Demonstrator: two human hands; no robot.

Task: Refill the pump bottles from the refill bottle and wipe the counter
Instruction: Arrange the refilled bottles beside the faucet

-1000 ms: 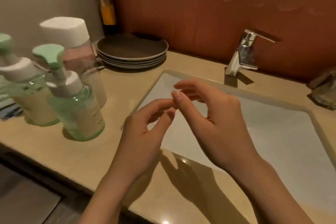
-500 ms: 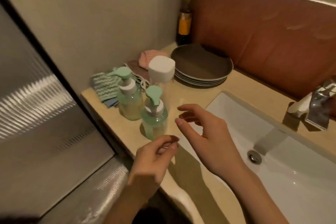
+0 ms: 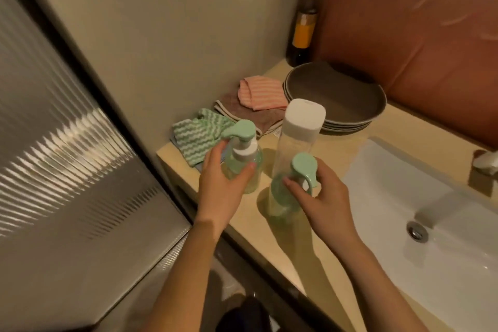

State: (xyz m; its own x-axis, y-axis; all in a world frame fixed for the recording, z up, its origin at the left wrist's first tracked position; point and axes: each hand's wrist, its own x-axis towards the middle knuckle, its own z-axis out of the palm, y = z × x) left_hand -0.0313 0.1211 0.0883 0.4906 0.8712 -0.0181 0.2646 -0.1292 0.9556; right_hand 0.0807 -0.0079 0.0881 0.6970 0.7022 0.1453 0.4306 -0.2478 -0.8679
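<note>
Your fingers [image 3: 292, 185], empty a moment ago, now curl round both pumps: right hand [image 3: 327, 199] grips the near pump bottle [image 3: 281, 203], left hand [image 3: 222, 188] the far pump bottle [image 3: 244, 155], both standing on the desk [image 3: 347, 144]. The refill bottle [image 3: 300, 129] waits capped just behind; unscrewing likely comes next.

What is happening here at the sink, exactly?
A person is taking hold of both pump bottles on the counter. The left hand grips the left pump bottle; the right hand holds the right pump bottle near its pump. Both pumps are on. The refill bottle stands capped behind them.
</note>
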